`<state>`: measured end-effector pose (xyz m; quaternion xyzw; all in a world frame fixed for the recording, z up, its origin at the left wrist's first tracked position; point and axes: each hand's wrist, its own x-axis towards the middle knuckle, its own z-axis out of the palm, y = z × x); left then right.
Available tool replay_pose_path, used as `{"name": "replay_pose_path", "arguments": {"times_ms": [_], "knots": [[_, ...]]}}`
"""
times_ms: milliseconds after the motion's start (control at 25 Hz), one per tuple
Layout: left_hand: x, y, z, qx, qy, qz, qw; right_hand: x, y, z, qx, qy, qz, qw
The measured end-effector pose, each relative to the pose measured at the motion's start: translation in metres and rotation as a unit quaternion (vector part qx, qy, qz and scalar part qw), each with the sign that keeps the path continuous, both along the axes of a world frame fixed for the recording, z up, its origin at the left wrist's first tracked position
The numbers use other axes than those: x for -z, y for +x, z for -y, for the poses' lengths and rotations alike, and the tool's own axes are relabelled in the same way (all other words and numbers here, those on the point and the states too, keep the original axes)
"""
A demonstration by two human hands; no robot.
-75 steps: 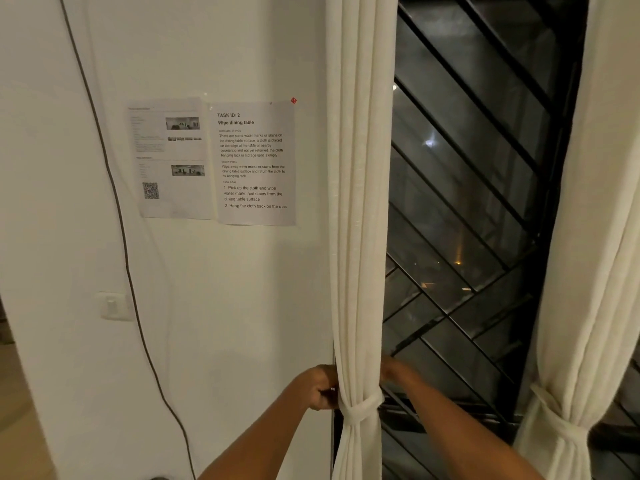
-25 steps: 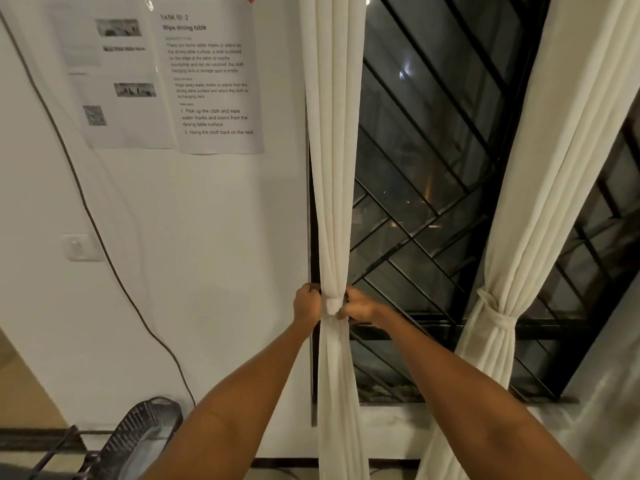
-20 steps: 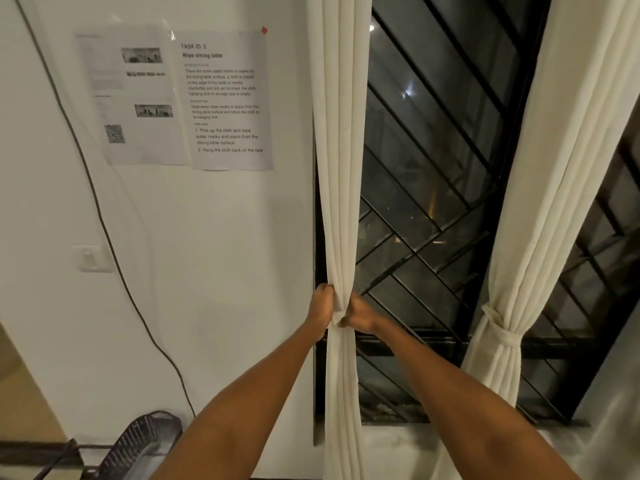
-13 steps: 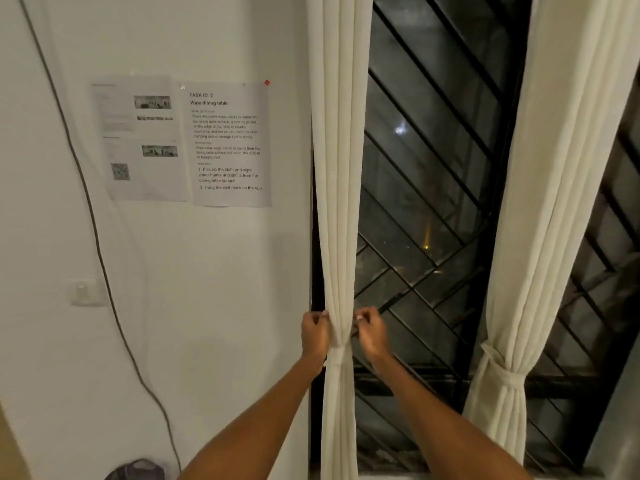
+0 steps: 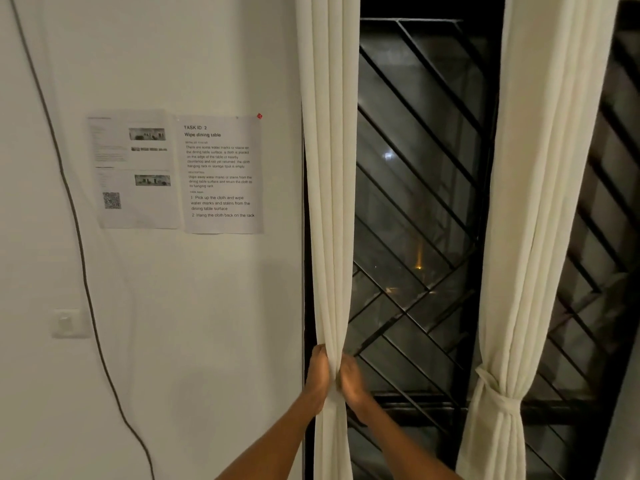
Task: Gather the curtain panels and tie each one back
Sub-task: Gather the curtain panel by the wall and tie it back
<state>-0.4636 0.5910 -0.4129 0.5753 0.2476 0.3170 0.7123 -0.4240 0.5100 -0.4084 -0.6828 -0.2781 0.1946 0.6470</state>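
Two curtain panels: cream cloth, hanging in long folds in front of a dark barred window [image 5: 419, 209].
Left curtain panel [image 5: 329, 202]: hangs at the window's left edge, just beside the white wall [image 5: 207, 306]. It is squeezed narrow at the level of the hands and falls straight below them.
Left hand [image 5: 318, 374]: pressed against the left side of that panel, fingers curled round the gathered cloth and gripping it.
Right hand [image 5: 350, 381]: on the panel's right side, level with the other hand and almost touching it through the cloth, gripping the same bunch. It is blurred, so single fingers cannot be told apart.
Right curtain panel [image 5: 543, 202]: hangs further right across the window, well apart from both hands.
Tie-back [image 5: 500, 400]: a band of the same cloth, cinched low round the right panel, which flares out below it.
On the wall: two printed sheets [image 5: 221, 174] side by side, left of the held panel. A thin dark cable [image 5: 79, 237] runs down past a pale switch [image 5: 65, 322].
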Motion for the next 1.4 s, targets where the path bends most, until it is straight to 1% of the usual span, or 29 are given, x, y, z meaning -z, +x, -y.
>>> {"name": "replay_pose_path", "arguments": {"times_ms": [80,160,240,320,360,400,480,560,640,760,800,840,880,1000,1040,1160,1240,1320,1400], "knots": [[-0.025,-0.013,0.002,-0.024,0.049,-0.004,0.999,-0.017,0.0,0.01,0.048,-0.008,0.089,0.995],[-0.072,-0.024,0.002,-0.068,0.079,0.033,0.994,-0.054,0.003,0.018,0.1,0.016,0.171,0.98],[-0.132,-0.034,0.005,-0.082,0.122,0.097,0.984,-0.108,0.003,0.019,0.124,0.084,0.221,0.964],[-0.201,-0.04,0.009,-0.1,0.198,0.141,0.965,-0.171,-0.004,0.02,0.136,0.148,0.279,0.939],[-0.238,-0.042,0.012,-0.12,0.247,0.153,0.949,-0.204,-0.009,0.022,0.137,0.176,0.317,0.922],[-0.275,-0.045,0.013,-0.161,0.308,0.156,0.925,-0.235,-0.012,0.023,0.145,0.194,0.361,0.901],[-0.34,-0.049,0.015,-0.238,0.438,0.144,0.855,-0.289,-0.015,0.023,0.172,0.198,0.447,0.856],[-0.379,-0.051,0.013,-0.284,0.534,0.097,0.791,-0.325,-0.013,0.021,0.198,0.176,0.511,0.818],[-0.396,-0.055,0.01,-0.332,0.593,0.063,0.731,-0.339,-0.009,0.017,0.235,0.14,0.569,0.775],[-0.395,-0.053,0.011,-0.393,0.673,-0.015,0.626,-0.339,-0.012,0.013,0.286,0.076,0.654,0.696],[-0.392,-0.051,0.011,-0.405,0.691,-0.032,0.598,-0.336,-0.014,0.013,0.292,0.061,0.667,0.683],[-0.39,-0.05,0.011,-0.413,0.696,-0.043,0.586,-0.333,-0.015,0.014,0.292,0.048,0.673,0.678],[-0.389,-0.05,0.011,-0.412,0.693,-0.048,0.589,-0.332,-0.016,0.016,0.287,0.037,0.673,0.681],[-0.393,-0.053,0.01,-0.379,0.671,-0.034,0.637,-0.333,-0.014,0.019,0.259,-0.004,0.664,0.701],[-0.393,-0.054,0.007,-0.363,0.669,-0.036,0.647,-0.332,-0.013,0.019,0.249,-0.02,0.662,0.707],[-0.385,-0.055,0.001,-0.305,0.692,-0.05,0.652,-0.329,-0.018,0.017,0.234,-0.046,0.657,0.716],[-0.373,-0.056,-0.001,-0.274,0.692,-0.034,0.667,-0.328,-0.021,0.015,0.236,-0.061,0.653,0.718],[-0.362,-0.056,-0.002,-0.272,0.68,-0.012,0.681,-0.325,-0.02,0.015,0.238,-0.107,0.648,0.716],[-0.352,-0.051,-0.004,-0.267,0.688,-0.014,0.675,-0.317,-0.019,0.014,0.218,-0.171,0.64,0.717]]}}
